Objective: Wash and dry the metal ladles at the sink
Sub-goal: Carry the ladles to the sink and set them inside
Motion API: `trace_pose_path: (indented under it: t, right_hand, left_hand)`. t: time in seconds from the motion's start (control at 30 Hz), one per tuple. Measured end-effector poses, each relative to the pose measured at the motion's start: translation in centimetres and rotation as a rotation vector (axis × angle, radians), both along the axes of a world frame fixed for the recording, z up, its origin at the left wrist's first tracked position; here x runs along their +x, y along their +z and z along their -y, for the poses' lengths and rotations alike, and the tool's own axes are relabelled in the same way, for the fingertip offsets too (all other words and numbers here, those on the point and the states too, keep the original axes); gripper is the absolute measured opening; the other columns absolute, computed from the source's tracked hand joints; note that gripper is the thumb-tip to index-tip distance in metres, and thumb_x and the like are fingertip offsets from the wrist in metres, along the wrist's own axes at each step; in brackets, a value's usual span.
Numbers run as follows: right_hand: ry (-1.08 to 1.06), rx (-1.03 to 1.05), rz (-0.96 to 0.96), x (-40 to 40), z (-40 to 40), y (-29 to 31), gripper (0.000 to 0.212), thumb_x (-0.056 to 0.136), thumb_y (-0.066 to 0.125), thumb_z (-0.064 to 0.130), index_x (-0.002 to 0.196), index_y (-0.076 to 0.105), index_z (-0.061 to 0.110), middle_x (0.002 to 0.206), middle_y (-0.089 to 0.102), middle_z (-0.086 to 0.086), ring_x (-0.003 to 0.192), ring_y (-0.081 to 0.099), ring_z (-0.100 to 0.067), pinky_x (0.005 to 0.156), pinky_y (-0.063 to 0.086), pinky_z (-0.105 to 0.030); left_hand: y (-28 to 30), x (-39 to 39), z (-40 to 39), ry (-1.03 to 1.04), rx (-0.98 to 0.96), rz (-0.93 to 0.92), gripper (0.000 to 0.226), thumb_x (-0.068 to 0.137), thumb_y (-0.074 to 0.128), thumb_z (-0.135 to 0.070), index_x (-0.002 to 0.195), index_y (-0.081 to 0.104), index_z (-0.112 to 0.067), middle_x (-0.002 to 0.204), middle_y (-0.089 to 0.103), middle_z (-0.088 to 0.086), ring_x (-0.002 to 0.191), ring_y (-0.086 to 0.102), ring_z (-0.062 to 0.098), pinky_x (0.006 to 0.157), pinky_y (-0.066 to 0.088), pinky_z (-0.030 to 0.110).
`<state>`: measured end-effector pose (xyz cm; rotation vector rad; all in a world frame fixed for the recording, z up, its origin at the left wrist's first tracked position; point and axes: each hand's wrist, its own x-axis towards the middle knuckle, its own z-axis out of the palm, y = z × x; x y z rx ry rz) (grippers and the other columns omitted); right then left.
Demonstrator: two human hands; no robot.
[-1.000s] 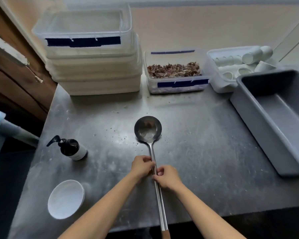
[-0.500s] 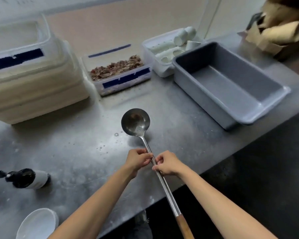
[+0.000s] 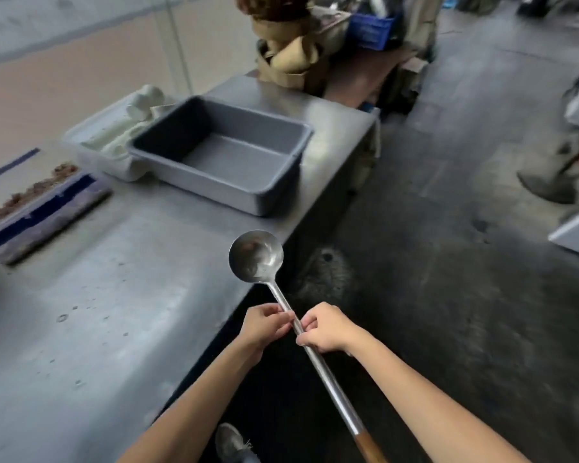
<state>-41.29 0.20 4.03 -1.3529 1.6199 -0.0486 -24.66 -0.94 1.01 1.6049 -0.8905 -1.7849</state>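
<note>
Ladle (image 3: 310, 340) handle end ran off the bottom edge. Left container (image 3: 37, 208) was cut off and blurred. Background clutter (image 3: 301, 45) was unreadable.

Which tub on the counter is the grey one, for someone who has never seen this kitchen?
Start at the steel counter on the left and follow it to its far end. The grey tub sits there by the right-hand edge, touching a white tray of cups behind it. It is the only dark grey, opaque, deep bin there and holds nothing; the neighbouring containers are white or clear with blue tape.
</note>
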Motion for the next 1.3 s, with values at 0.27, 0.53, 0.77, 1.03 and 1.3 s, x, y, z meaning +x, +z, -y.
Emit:
trace_pose_path:
  t: [0.27, 0.53, 0.77, 1.03, 1.3]
  right_hand:
    - [-0.319, 0.004, -0.063, -18.7, -13.4, 0.5, 0.018, 0.070, 0.080, 0.032, 0.081, 0.076, 0.019, 0.079, 0.076, -0.005, 0.075, 0.074, -0.022, 0.079, 0.063, -0.043]
    - [-0.657, -0.041, -0.171, -31.4, -27.7, 2.6, 0.025, 0.069, 0.076, 0.032, 0.081, 0.073, 0.010, 0.064, 0.061, 0.001, 0.063, 0.055, -0.013, 0.060, 0.043, -0.030]
    - [-1.009, -0.081, -0.158, -38.0, -40.7, 4.4, 0.021, 0.074, 0.076, 0.026, 0.066, 0.064, 0.011, 0.059, 0.040, 0.000, 0.054, 0.035, -0.012, 0.055, 0.027, -0.031]
    - [-1.383, -0.102, -0.124, -42.6, -54.2, 5.9, 0.020, 0.067, 0.076, 0.031, 0.071, 0.069, 0.012, 0.065, 0.052, -0.003, 0.062, 0.049, -0.015, 0.061, 0.040, -0.031]
    - [-1.732, -0.139, -0.010, -50.6, -67.1, 6.7, 0.014, 0.077, 0.077, 0.023, 0.081, 0.072, 0.011, 0.064, 0.063, 0.005, 0.058, 0.062, 0.000, 0.056, 0.056, -0.017]
  left_hand:
    - [0.1, -19.5, -8.1, -0.361, 0.029, -0.059, 0.012, 0.084, 0.075, -0.005, 0.090, 0.071, 0.005, 0.079, 0.061, 0.015, 0.071, 0.058, 0.018, 0.081, 0.053, 0.036]
    - [2.0, -35.6, -17.1, -0.740, -0.010, -0.038, 0.018, 0.081, 0.077, -0.008, 0.067, 0.067, -0.008, 0.065, 0.056, 0.009, 0.060, 0.052, 0.016, 0.061, 0.044, 0.026]
    - [4.9, -47.3, -26.7, -1.087, -0.065, -0.064, 0.010, 0.084, 0.073, -0.003, 0.076, 0.069, 0.002, 0.060, 0.056, 0.009, 0.052, 0.050, 0.014, 0.053, 0.044, 0.023]
    - [6.4, -57.7, -39.1, -1.325, -0.008, -0.076, 0.005, 0.086, 0.070, 0.004, 0.081, 0.071, 0.003, 0.064, 0.062, 0.011, 0.044, 0.058, 0.007, 0.046, 0.051, 0.015]
    - [5.2, -70.8, -52.2, -1.617, -0.166, -0.063, 0.019, 0.086, 0.069, 0.003, 0.067, 0.069, -0.002, 0.045, 0.056, 0.001, 0.036, 0.045, 0.004, 0.040, 0.036, 0.015]
